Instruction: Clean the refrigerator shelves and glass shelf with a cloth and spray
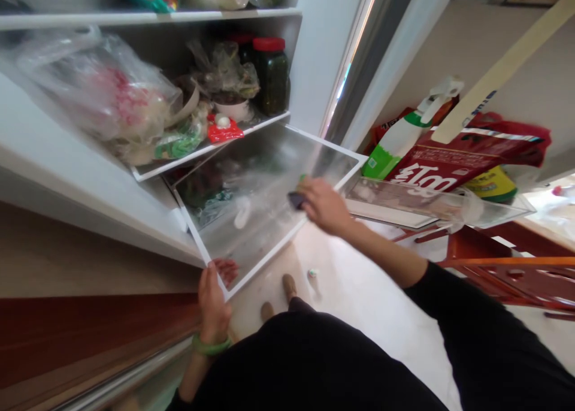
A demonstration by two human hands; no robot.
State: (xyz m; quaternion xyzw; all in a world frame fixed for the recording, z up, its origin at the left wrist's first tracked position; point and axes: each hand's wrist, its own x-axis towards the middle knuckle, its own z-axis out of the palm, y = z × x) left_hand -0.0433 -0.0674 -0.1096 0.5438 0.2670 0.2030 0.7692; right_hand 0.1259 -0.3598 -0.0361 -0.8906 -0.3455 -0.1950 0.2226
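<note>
A glass refrigerator shelf [265, 219] with a white rim juts out of the fridge, level with my waist. My left hand [213, 300] grips its near left corner, and the fingers show through the glass from below. A green bangle [211, 344] circles that wrist. Toward the right part of the shelf, my right hand [327, 206] is closed round a small dark grey and green sponge [295, 200], which is pressed on the glass. Whitish smears or reflections cover the glass; which of the two I cannot tell.
Above, a fridge shelf [265, 123] carries plastic bags [112, 93], a bowl [233, 108] and a red-lidded jar [272, 75]. At right, the door rack [386, 192] holds a spray bottle [398, 138] and a red packet [444, 162]. A wooden chair [516, 279] stands beyond.
</note>
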